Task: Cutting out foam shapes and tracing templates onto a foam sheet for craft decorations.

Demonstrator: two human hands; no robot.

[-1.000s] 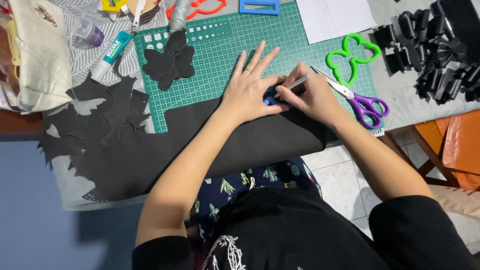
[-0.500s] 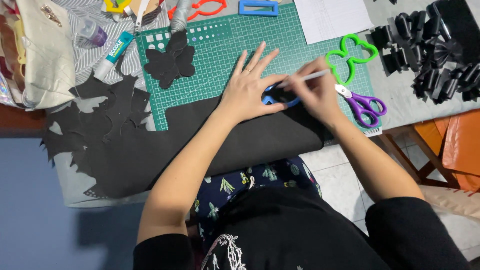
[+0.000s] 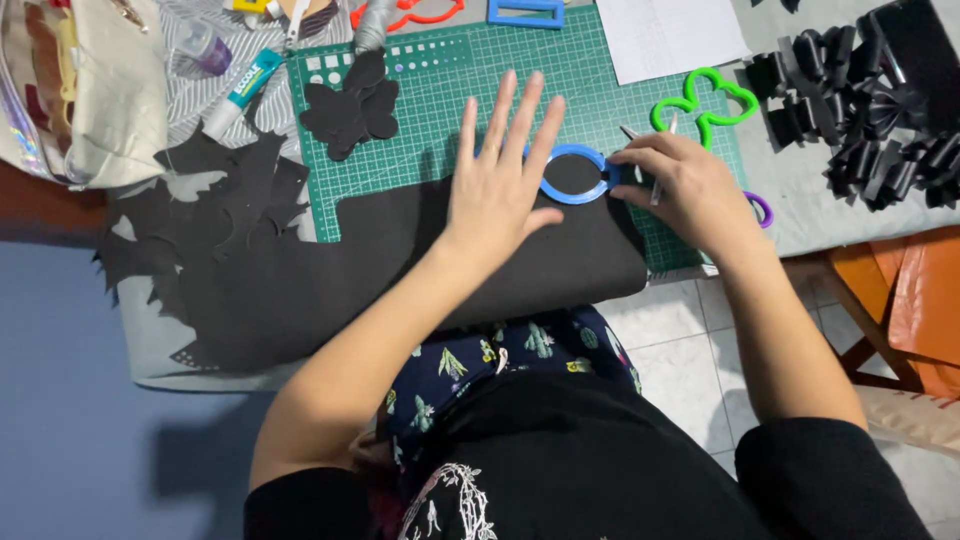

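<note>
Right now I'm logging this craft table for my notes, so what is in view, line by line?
Green gridded cutting mat: one, table centre.
Black felt sheet: one, across the mat's near edge.
Blue oval plastic template: one, on the black sheet, between the hands.
Black butterfly-shaped felt cutout: one, mat's top left corner.
Black felt offcuts: a pile, left of the mat.
Green butterfly-shaped plastic template: one, mat's right edge.
Black folded felt pieces: a cluster, far right.
White paper sheet: one, top.
Left hand: flat on the sheet, touching the oval template.
Right hand: holds a thin silvery tool beside the template.
</note>
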